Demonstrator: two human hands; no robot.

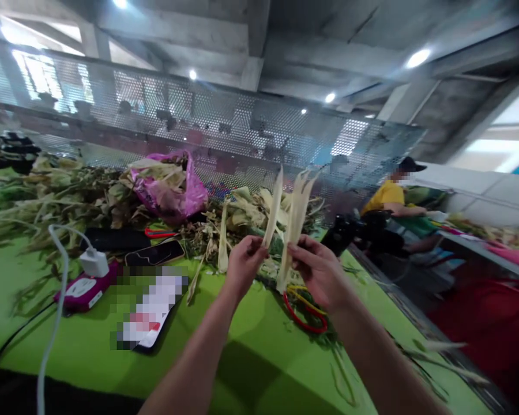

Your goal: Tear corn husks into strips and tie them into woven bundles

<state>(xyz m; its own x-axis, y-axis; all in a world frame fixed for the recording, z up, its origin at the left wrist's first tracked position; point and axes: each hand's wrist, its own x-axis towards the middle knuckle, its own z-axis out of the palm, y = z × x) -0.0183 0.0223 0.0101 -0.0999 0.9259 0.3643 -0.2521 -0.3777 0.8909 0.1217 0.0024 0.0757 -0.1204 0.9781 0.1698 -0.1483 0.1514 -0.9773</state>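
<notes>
My left hand point(247, 259) pinches the lower end of a narrow, pale corn husk strip point(275, 204), which points upward. Just to its right, my right hand point(318, 268) grips a wider corn husk point(297, 210) that splits into several pointed strips at the top. The two pieces are held upright side by side, a small gap between them. Below my right hand lie scissors with red and yellow handles point(305, 314); their blades are hidden. A pile of dried husks point(246, 210) rests behind my hands on the green table point(251, 357).
A pink plastic bag point(177, 193) of husks stands at the back. To the left lie a phone with a lit screen point(155, 305), a dark phone point(154, 253) and a purple power strip point(86, 288) with a white charger point(94, 262). A person in yellow point(384, 196) sits at right.
</notes>
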